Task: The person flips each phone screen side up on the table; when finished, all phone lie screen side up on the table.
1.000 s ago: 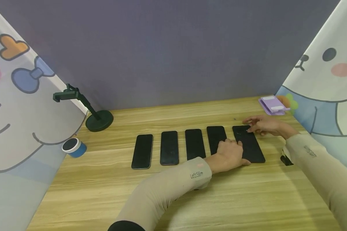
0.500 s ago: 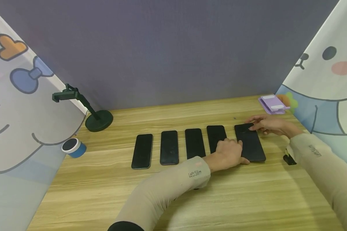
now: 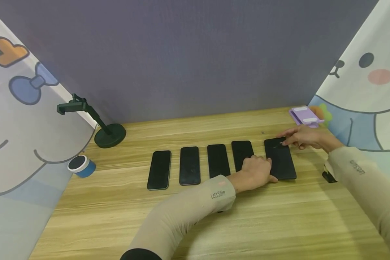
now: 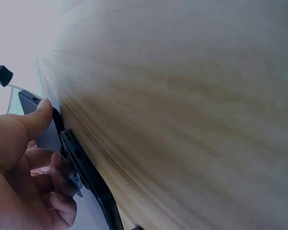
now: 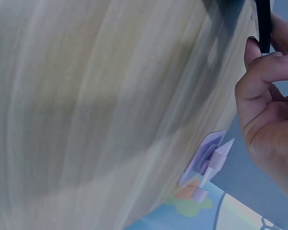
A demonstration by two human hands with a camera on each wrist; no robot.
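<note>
In the head view, a small black tablet point(image 3: 282, 162) lies at the right end of a row of black phones. My right hand point(image 3: 305, 138) pinches its far edge near the corner; the right wrist view shows thumb and fingers on its dark edge point(image 5: 264, 24). At the near left corner, my left hand point(image 3: 255, 170) has its thumb on the tablet and its fingers bent along the gap beside the neighbouring phone point(image 3: 242, 150). In the left wrist view, the thumb rests on the tablet's near edge point(image 4: 31, 97). The hand hides part of that phone.
Further left lie more phones point(image 3: 219, 159), point(image 3: 189, 166), point(image 3: 159, 169). A dark green stand point(image 3: 110, 135) and a blue-and-white round container point(image 3: 82, 166) are at the left. A purple folding stand point(image 3: 305, 115) sits at the back right, and a grey panel point(image 3: 195, 61) rises behind the table.
The tablet has shifted slightly away from me and turned to line up more with the row. My right hand moved with it; my left hand stayed nearly in place.
</note>
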